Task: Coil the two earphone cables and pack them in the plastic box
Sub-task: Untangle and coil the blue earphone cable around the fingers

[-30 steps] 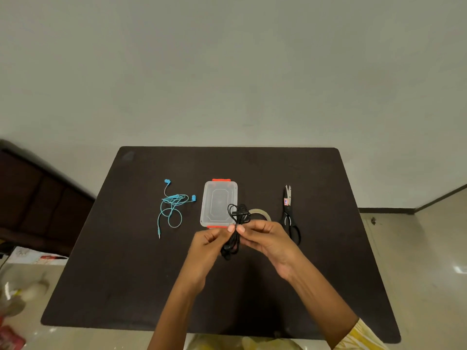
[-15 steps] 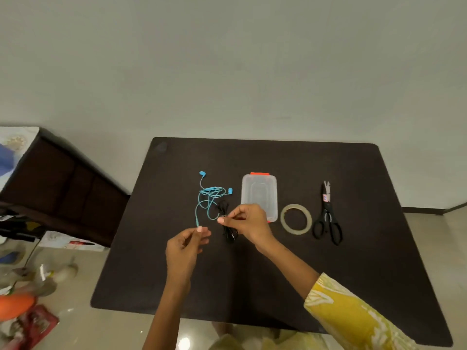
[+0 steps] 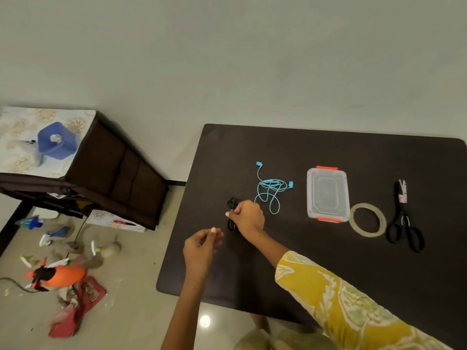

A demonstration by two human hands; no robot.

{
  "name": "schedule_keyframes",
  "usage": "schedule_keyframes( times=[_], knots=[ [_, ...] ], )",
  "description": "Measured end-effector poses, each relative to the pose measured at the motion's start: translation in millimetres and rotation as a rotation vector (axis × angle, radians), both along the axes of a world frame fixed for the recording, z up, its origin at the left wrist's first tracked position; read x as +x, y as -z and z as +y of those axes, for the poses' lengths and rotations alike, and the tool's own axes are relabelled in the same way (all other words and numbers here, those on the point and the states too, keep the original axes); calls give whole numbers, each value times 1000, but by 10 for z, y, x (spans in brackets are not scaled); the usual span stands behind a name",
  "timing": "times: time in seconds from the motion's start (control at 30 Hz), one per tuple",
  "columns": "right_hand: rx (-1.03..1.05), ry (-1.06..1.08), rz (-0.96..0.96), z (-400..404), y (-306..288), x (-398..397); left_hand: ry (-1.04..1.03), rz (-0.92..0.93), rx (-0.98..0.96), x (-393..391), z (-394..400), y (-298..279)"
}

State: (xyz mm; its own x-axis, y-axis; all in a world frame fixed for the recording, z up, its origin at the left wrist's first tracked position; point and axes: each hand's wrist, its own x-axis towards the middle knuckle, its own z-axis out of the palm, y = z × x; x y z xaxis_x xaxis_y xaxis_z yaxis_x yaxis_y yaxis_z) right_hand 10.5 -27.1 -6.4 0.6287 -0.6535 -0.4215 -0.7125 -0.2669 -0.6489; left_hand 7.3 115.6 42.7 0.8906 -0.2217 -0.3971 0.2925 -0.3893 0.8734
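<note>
Your right hand [image 3: 249, 218] pinches the bundled black earphones [image 3: 232, 203]; your left hand [image 3: 201, 246] is loosely curled, empty. The blue earphones [image 3: 271, 192] lie uncoiled and the plastic box [image 3: 327, 195] stays lidded mid-desk.

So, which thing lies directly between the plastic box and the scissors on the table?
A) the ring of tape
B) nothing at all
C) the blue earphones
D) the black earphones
A: the ring of tape lies on the table right of the plastic box and left of the scissors; the blue earphones are on the box's other side.
</note>
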Motion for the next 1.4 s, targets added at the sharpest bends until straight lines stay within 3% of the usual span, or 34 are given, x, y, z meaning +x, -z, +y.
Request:
schedule_keyframes(
  times=[0.27, 0.43, 0.5, 0.57, 0.7, 0.8, 1.0, 1.2, 1.4],
  knots=[
    [203, -173, -127, -446, 105, 115, 80, 89, -36, 80, -35, 144],
    [-128, -30, -175, -726, 125, 105, 106, 105, -63, 158, -116, 156],
    [-304, -36, -138, -912, 107, 79, 121, 116, -70, 178, -156, 163],
    [-413, -183, -26, -1051, 149, 68, 147, 125, -73, 186, -204, 178],
    [-386, -466, 301, -1104, 330, -41, 198, 124, -60, 165, -289, 222],
    [-412, -460, 303, -1025, 416, -245, 226, 112, -28, 118, -372, 282],
    [-380, -395, 275, -843, 549, -910, 355, -33, 162, -101, -587, 542],
    [-318, -341, 174, -757, 571, -1518, 661, -186, 447, -362, -851, 877],
    [-304, -346, 91, -837, 478, -1876, 634, -383, 431, -383, -879, 985]
  ],
)
